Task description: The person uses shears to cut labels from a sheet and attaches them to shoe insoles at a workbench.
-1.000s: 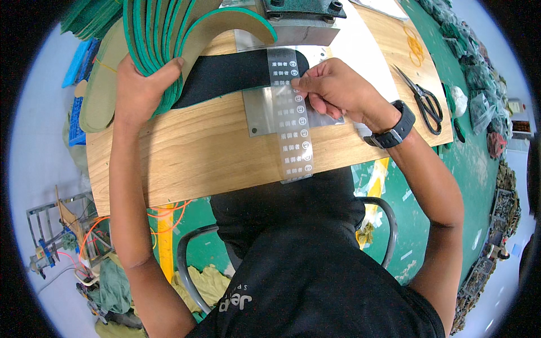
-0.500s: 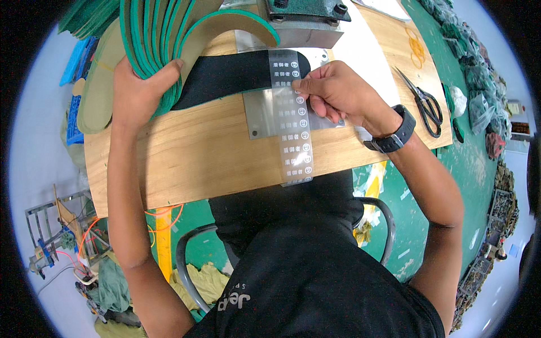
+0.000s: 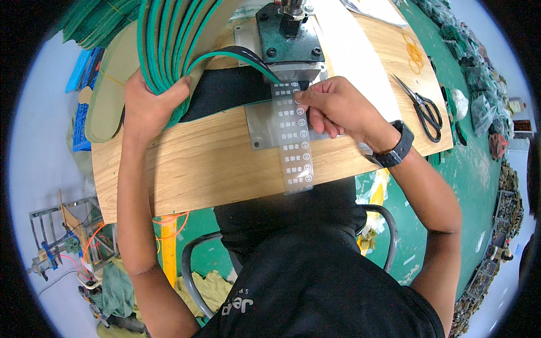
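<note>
My left hand [image 3: 151,104] is closed round a fanned stack of insoles [image 3: 164,42] with green edges and tan faces. One insole of the stack curls over to the right and shows a dark face with a white mark. Below the stack a black insole [image 3: 225,93] lies across the metal base plate [image 3: 262,127], its right end under the press head [image 3: 290,42]. A clear film strip [image 3: 293,146] with rows of white printed marks runs from under the press toward me, over the table's edge. At its upper right edge my right hand [image 3: 341,104] pinches the film.
On the right of the wooden table [image 3: 197,163] lie black-handled scissors [image 3: 425,112] and yellow rubber bands [image 3: 414,53]. More insoles [image 3: 107,90] are stacked at the left. Bagged goods [image 3: 482,84] line the green floor at the far right.
The press head has come down over the right end of the black insole and the film. The curled insole now shows its dark face. Both hands keep their grips; the view has shifted slightly.
</note>
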`<action>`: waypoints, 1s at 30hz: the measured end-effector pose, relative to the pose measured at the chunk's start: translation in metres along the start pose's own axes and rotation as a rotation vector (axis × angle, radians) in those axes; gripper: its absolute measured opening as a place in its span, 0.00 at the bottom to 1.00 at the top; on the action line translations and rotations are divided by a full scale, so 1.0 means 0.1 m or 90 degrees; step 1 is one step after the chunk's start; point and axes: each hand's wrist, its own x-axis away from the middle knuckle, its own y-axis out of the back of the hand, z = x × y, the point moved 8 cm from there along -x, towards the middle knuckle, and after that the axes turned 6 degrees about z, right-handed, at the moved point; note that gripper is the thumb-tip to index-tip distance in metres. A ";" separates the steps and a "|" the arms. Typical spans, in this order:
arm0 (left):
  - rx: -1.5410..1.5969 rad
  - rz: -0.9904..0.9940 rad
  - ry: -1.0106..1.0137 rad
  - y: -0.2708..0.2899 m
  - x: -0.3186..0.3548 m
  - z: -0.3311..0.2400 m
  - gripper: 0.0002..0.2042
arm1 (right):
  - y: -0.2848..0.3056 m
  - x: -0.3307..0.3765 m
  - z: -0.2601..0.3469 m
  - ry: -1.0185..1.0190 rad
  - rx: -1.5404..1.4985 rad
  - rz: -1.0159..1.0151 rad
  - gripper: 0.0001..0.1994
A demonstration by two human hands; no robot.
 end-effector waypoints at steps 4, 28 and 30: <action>-0.024 0.004 -0.002 -0.03 0.01 -0.11 0.15 | 0.00 0.06 -0.01 0.032 -0.035 -0.007 0.13; 0.153 0.360 0.064 -0.11 0.03 0.08 0.28 | 2.20 -0.06 1.33 0.363 0.137 -0.434 0.14; 0.023 0.430 0.005 -0.16 0.01 -0.13 0.30 | 2.11 0.23 1.45 0.475 0.133 -0.466 0.10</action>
